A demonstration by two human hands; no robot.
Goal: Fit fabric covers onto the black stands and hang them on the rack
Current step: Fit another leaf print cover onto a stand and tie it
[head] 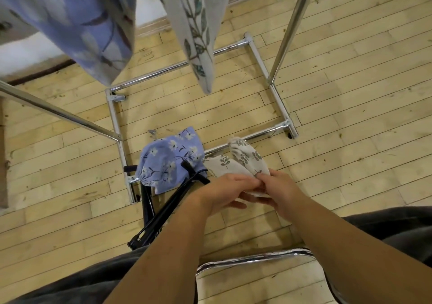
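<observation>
head cam: both hands are down low over the wood floor [350, 116], left hand [224, 191] and right hand [278, 188] pinching the edge of the same beige leaf-print cover [243, 161]. just left of it a blue floral cover [168, 161] sits on the black stands [161, 212], leaning by the chrome rack [117, 126] base. two covered ones hang up top.

Shiny chrome rack [261, 56], matt printed cloth covers [243, 161] (scuffed wood floor [327, 121]).
</observation>
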